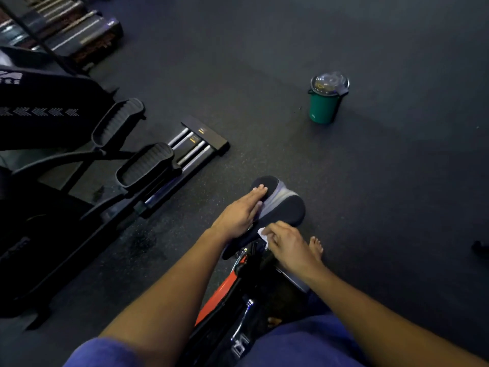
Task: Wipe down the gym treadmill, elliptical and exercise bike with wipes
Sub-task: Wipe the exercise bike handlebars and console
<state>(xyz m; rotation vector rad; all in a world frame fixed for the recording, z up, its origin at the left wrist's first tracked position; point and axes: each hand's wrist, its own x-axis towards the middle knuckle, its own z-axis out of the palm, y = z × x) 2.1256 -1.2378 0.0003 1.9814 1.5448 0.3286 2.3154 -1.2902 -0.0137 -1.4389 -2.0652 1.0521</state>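
The exercise bike's black and grey saddle (pixel 287 205) sits in the lower middle of the head view, above an orange and black frame (pixel 219 292). My left hand (pixel 239 211) lies flat on the saddle's left side, fingers straight. My right hand (pixel 284 241) pinches a white wipe (pixel 262 232) against the saddle's near edge. The black elliptical (pixel 79 160) stands to the left, its two foot pedals (pixel 144 164) pointing at the saddle. A green wipes canister (pixel 324 103) with a clear lid stands on the floor at the upper right.
Dark rubber floor (pixel 264 62) spreads around everything. Another machine with ribbed steps (pixel 71 30) sits at the top left. A bare foot (pixel 316 247) shows right of the bike. A small dark object (pixel 480 249) lies at the right edge.
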